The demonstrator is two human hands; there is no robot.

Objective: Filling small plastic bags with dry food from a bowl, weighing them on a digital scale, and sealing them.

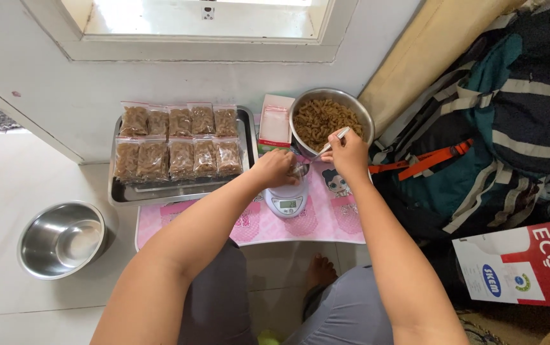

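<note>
My right hand (348,153) grips a metal spoon (332,144) whose handle points up toward a steel bowl (364,115) full of brown twisted snacks. My left hand (275,168) is closed around a small clear bag held over a white digital kitchen scale (286,203). The spoon's tip reaches down toward that bag between the two hands. The scale stands on a low pink table (326,223). What the bag holds is mostly hidden by my fingers.
A steel tray (244,137) with several filled snack bags sits left of the scale. A stack of empty bags (275,124) lies by the bowl. Nested steel bowls (64,239) rest on the floor at left. A backpack (473,153) and a cardboard box (524,265) are at right.
</note>
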